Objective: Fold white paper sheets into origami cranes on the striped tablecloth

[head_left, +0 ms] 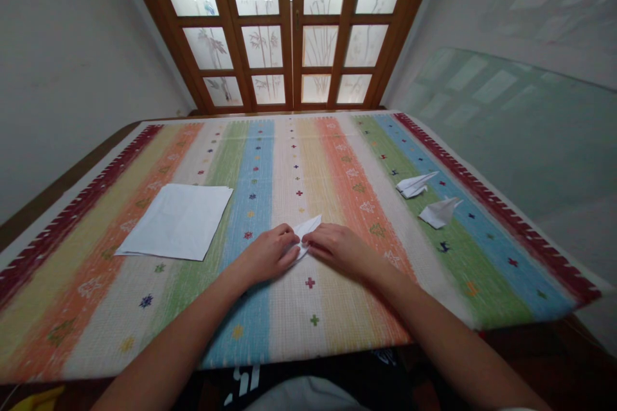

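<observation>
A small folded piece of white paper (pixel 308 225) lies on the striped tablecloth in front of me, partly covered by my fingers. My left hand (pixel 274 250) grips its left side with bent fingers. From the right, my right hand (pixel 337 245) pinches the same paper, its fingertips close to those of the left. One pointed corner of the paper sticks out beyond the hands. The folds under the fingers are hidden.
A stack of white square paper sheets (pixel 176 221) rests on the left. On the right stand two folded paper cranes (pixel 417 185). The striped tablecloth (pixel 260 334) covers the table, with wooden glass-paned doors (pixel 292 45) beyond its far edge.
</observation>
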`<act>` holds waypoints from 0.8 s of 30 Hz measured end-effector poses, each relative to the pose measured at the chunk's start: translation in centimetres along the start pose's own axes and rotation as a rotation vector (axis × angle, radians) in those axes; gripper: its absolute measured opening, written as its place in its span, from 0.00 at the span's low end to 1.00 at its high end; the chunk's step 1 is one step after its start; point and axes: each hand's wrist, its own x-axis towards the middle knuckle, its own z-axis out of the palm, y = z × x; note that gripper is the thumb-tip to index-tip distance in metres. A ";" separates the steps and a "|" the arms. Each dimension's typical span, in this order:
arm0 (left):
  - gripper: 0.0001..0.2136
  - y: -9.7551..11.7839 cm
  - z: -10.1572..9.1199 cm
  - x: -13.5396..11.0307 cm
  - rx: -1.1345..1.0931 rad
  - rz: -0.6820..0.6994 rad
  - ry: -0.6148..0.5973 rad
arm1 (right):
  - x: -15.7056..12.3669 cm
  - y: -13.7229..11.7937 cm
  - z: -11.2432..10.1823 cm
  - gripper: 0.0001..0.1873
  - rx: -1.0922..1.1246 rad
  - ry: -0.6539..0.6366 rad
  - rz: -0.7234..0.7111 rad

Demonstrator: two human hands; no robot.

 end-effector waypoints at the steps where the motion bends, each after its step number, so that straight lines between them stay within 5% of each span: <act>1: 0.11 0.0 0.0 -0.1 -0.009 -0.005 -0.002 | 0.0 -0.1 0.1 0.08 0.000 0.010 0.028; 24: 0.11 -0.4 -0.7 -0.1 -0.097 -0.114 -0.071 | 0.8 0.3 1.5 0.11 0.204 0.120 0.256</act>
